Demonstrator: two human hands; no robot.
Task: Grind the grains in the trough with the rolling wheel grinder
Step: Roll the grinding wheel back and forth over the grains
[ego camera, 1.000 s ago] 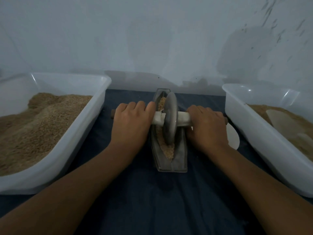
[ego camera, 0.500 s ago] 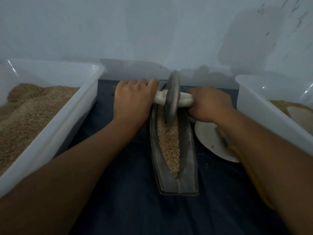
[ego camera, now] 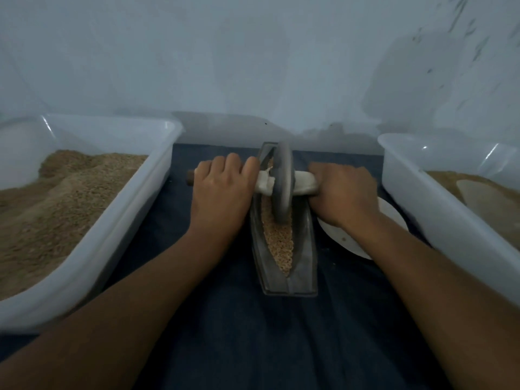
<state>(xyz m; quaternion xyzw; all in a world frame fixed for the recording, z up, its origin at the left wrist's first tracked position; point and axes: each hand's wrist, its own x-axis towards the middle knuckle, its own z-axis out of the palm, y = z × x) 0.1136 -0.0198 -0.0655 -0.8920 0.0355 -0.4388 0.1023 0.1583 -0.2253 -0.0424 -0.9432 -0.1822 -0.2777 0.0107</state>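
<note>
grains point(ego camera: 277, 237) fill the narrow trough point(ego camera: 305, 266) between our arms; we wrap the left hand point(ego camera: 222, 192) and right hand point(ego camera: 342, 197) around the axle either side of the wheel point(ego camera: 282, 181), likely so it rolls upright and centred.

We have a narrow lane of dark cloth point(ego camera: 225, 333) to work in, walled by the left tub point(ego camera: 118, 235) and the right tub point(ego camera: 439, 220). The trough point(ego camera: 305, 266) splits it down the middle, a white plate point(ego camera: 349, 240) crowds the right strip, and the wall point(ego camera: 253, 66) closes the far end.
</note>
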